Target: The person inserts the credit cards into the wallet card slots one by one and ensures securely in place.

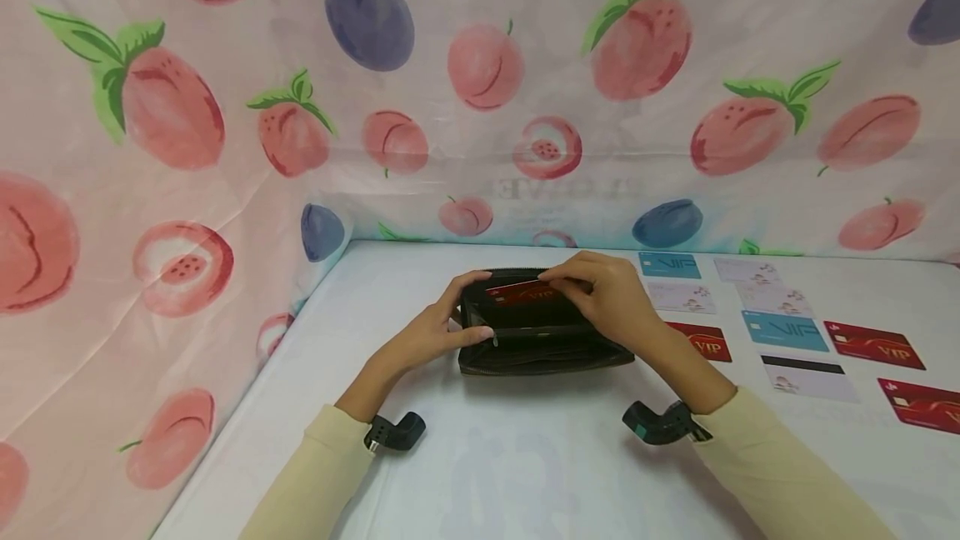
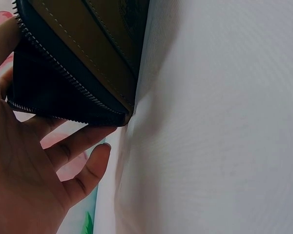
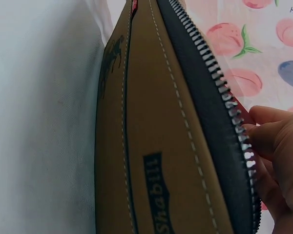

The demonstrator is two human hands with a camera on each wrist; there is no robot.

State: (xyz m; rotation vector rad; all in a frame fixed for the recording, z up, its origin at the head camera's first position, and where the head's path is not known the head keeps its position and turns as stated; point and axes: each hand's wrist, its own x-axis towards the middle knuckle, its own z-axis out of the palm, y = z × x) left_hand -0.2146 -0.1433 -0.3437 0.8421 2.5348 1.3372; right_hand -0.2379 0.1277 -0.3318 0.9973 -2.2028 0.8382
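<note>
A dark zip-around wallet (image 1: 547, 365) stands unzipped on the white table. My left hand (image 1: 431, 327) grips its left end, thumb on the near side and fingers at the back edge; the left wrist view shows this hand (image 2: 34, 165) around the wallet's zipped corner (image 2: 73, 83). A red VIP card (image 1: 513, 293) lies inside, against the back wall. My right hand (image 1: 611, 298) pinches that card at its upper right; in the right wrist view the fingertips (image 3: 259, 131) are behind the zip. The wallet's brown outer face (image 3: 151, 117) bears the word Shabili.
Right of the wallet lie several cards: blue VIP cards (image 1: 786, 332), red VIP cards (image 1: 873, 346), and pale flowered cards (image 1: 810, 380). One red card (image 1: 708, 342) lies close to my right forearm. Fruit-print cloth (image 1: 480, 140) hangs behind and on the left.
</note>
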